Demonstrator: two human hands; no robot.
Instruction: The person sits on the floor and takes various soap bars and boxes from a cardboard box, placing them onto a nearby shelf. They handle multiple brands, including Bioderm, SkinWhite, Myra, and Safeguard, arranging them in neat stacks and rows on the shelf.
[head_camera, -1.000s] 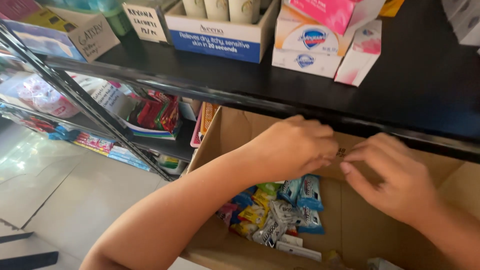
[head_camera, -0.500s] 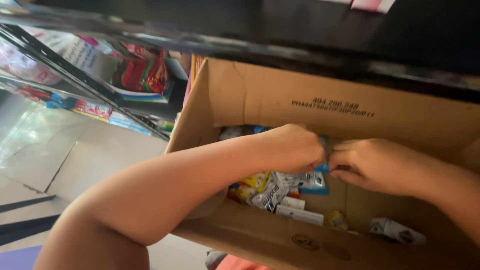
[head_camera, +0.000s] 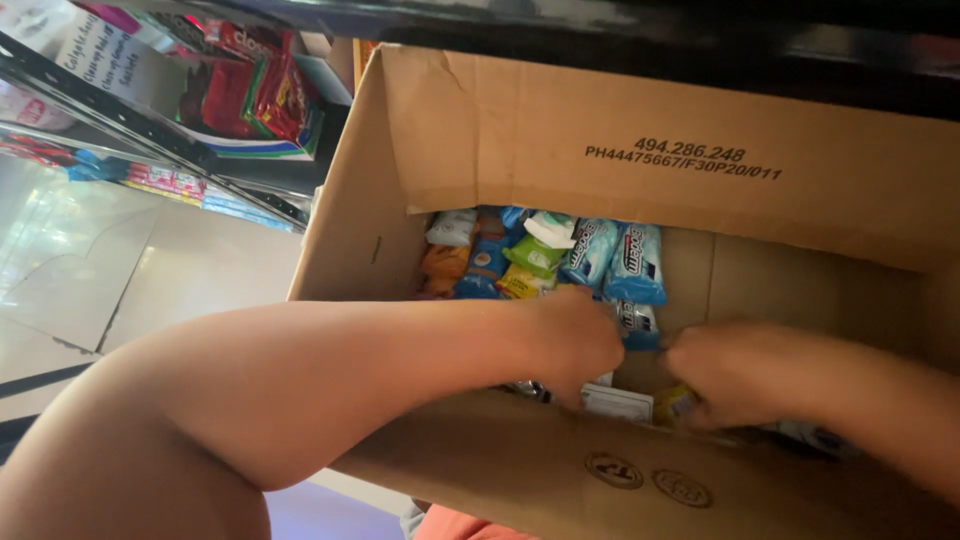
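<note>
1. A big brown cardboard box (head_camera: 640, 150) is seen under a dark shelf (head_camera: 700, 40).
2. Deep inside the box, the left hand (head_camera: 575, 340) and right hand (head_camera: 745, 370) are curled; what is gripped cannot be told.
3. Shiny blue packets (head_camera: 632, 262) are piled just behind the hands; the arms hide others.

Packets (head_camera: 545, 255) inside the cardboard box (head_camera: 600, 150), both hands among them, shelf rack (head_camera: 180, 120) left.

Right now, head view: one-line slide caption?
Both hands, left hand and right hand, reach into a cardboard box of small snack packets.
</note>
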